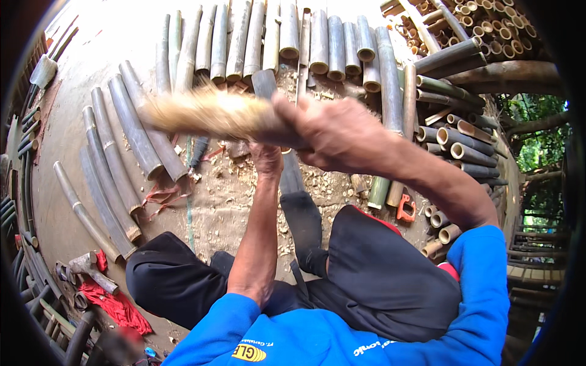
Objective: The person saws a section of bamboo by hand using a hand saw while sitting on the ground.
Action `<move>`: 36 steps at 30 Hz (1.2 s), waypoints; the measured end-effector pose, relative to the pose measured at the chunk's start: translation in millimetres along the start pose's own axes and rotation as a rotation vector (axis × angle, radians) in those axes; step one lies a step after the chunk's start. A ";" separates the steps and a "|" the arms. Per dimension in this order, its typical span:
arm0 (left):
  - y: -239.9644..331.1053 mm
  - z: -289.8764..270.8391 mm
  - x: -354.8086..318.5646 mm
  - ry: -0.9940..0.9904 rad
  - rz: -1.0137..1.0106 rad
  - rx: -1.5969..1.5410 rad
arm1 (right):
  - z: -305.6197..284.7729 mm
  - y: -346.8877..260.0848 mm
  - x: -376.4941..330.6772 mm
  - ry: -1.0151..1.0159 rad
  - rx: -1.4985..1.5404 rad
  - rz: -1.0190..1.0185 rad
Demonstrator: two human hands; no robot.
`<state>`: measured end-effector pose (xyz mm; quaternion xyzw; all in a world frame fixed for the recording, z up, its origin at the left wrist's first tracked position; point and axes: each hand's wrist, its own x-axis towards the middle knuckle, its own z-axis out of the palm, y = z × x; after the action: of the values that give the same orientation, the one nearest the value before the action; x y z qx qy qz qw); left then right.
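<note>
A thick bamboo piece (213,116) is raised crosswise before me. Its left part is pale, rough and smeared by motion; the right end is dark. My right hand (332,134) wraps round that dark end. Closed against the underside, near the middle, is my left hand (266,160), its fingertips partly hidden behind the piece. Below the hands a dark bamboo strip (292,174) lies on the ground, reaching to my foot (302,226) in a dark sock. Pale chips lie scattered around it.
Bamboo tubes (238,49) lie in a row across the far side, and more bamboo lengths (131,128) lie at left. Cut tubes (467,152) are stacked on the right beside an orange saw handle (405,208). A dark-handled tool (198,152) and red cloth (116,305) lie at left.
</note>
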<state>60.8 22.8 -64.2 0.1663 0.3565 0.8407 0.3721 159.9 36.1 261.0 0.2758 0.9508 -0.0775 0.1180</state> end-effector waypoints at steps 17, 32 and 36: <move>84.1 39.9 -26.3 -0.177 -0.043 0.190 | 20.9 41.4 -10.0 0.256 0.286 -0.009; 77.2 48.0 -31.9 -0.023 -0.028 -0.042 | 22.8 34.2 -11.2 0.274 0.242 -0.071; 72.9 49.6 -36.3 0.069 0.008 -0.087 | 14.6 26.2 -8.3 0.314 0.287 -0.134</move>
<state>75.1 -14.9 22.2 0.1222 0.3318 0.8620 0.3631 183.5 50.7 247.0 0.2345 0.9529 -0.1760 -0.0776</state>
